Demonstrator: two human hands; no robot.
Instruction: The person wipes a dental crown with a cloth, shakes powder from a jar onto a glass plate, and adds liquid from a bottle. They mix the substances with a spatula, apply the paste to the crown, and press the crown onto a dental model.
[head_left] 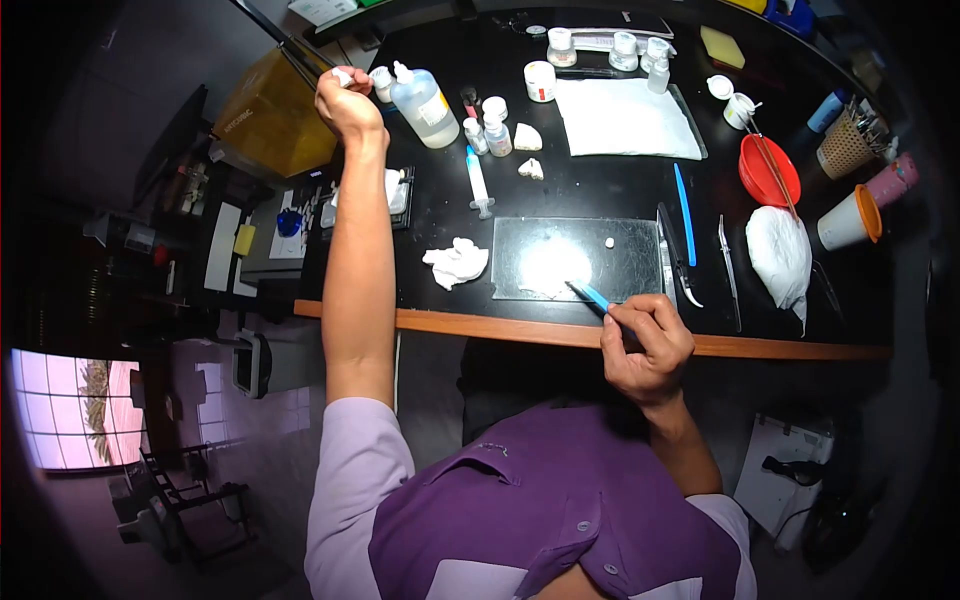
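Note:
My right hand [648, 348] grips a slim blue-handled tool [592, 296] near the front edge of the table. Its dark tip reaches the glass slab [510, 235], beside white powder-like material [545, 290] under a bright glare. A small white piece [609, 242] lies on the slab's right part. Far up at the left, my left hand [350, 108] is raised with fingers curled around a small white thing [343, 77], whose kind I cannot make out. That hand is close to a dark lamp-like arm [285, 40] and a clear squeeze bottle [425, 105].
A syringe [478, 182], crumpled tissue [457, 262] and small bottles [497, 135] lie left of centre. Right of the slab are a blue stick [685, 215], tweezers [728, 260], a red bowl [762, 180] and a white bundle [780, 255]. A white pad [625, 120] lies behind.

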